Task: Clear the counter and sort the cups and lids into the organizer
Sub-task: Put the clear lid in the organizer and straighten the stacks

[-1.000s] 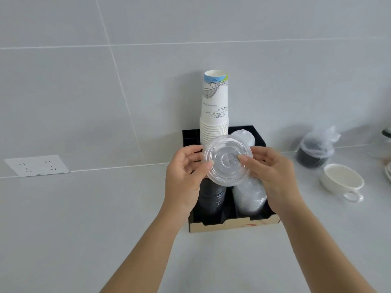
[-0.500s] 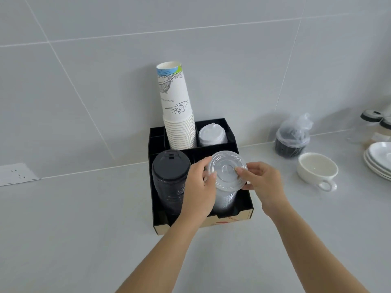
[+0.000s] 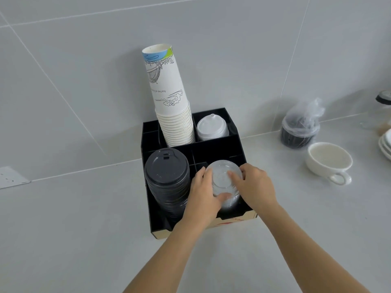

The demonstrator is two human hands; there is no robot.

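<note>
A black organizer (image 3: pixel 220 152) stands on the counter against the tiled wall. Its back compartments hold a tall stack of paper cups (image 3: pixel 169 102) and white lids (image 3: pixel 211 127). A stack of black lids (image 3: pixel 167 176) fills the front left compartment. In the front right compartment sits a stack of clear lids (image 3: pixel 224 180). My left hand (image 3: pixel 203 197) and my right hand (image 3: pixel 256 187) grip the top clear lid from both sides, pressing it onto that stack.
A white ceramic cup (image 3: pixel 328 161) stands to the right of the organizer. Behind it sits a bag of black lids (image 3: pixel 300 130). Stacked white plates (image 3: pixel 386 142) show at the right edge. A wall socket (image 3: pixel 10 176) is at the far left.
Both hands have lowered the clear lid from above the organizer down onto the clear stack in the front right compartment. The view has shifted closer.
</note>
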